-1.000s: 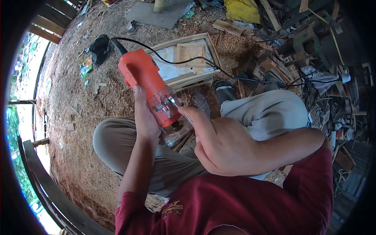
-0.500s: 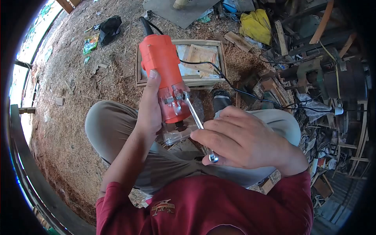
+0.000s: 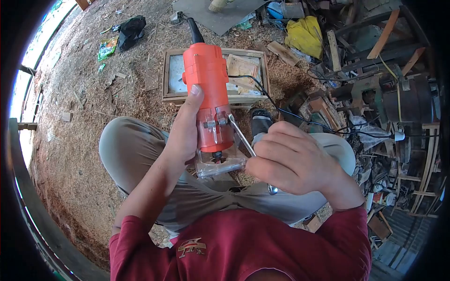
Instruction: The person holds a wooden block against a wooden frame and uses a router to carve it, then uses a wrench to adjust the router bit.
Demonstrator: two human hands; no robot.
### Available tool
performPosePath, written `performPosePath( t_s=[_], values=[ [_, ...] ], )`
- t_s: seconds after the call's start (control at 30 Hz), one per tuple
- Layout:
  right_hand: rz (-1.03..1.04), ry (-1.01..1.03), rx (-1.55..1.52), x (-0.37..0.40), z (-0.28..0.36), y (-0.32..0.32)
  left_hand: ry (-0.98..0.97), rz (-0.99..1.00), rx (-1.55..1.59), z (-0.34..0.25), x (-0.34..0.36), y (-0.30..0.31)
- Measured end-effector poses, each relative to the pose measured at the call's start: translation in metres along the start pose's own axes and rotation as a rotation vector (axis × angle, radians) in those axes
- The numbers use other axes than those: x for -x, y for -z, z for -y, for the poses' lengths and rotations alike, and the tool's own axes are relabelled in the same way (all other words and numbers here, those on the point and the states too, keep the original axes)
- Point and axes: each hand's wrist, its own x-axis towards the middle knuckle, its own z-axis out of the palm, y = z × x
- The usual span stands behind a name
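My left hand [image 3: 185, 124] is wrapped round the lower left side of an orange power tool [image 3: 206, 77], thumb on its body. The tool has a clear plastic base [image 3: 220, 166] at its lower end, with a dark collet showing inside, and a black cord grip at its top. In my right hand [image 3: 297, 159] is a silver wrench [image 3: 243, 136], fingers closed round its shaft. The wrench's far end meets the bolt [image 3: 227, 120] on the right side of the clear base. Its other end pokes out below my fingers.
Beyond the tool, a wooden box frame [image 3: 168, 75] rests on ground strewn with shavings. A black cable [image 3: 290, 111] runs right towards machinery [image 3: 375, 96]. A yellow bag [image 3: 304, 37] and wood scraps lie at the upper right, a black bag [image 3: 131, 33] at the upper left.
The tool has shifted right and stands more upright, my left hand moving with it. My right hand and the wrench have also moved right, the wrench end still at the bolt.
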Motion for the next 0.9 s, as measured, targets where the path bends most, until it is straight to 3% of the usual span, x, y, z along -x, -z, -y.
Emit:
performPosePath(
  t_s=[0.37,0.57,0.77,0.9],
  values=[
    [-0.092,0.079,0.080,0.001,0.007,-0.014,0.038,-0.011,0.022,-0.013,0.010,-0.011],
    [0.039,0.086,0.063,0.004,0.013,-0.013,0.017,-0.017,0.012,-0.014,0.013,-0.012],
    [0.027,0.015,0.017,-0.001,0.012,-0.009,-0.002,-0.031,0.020,-0.010,0.014,-0.013],
    [0.029,0.074,0.053,0.005,0.013,-0.012,0.027,0.000,0.005,-0.010,0.015,-0.012]
  ],
)
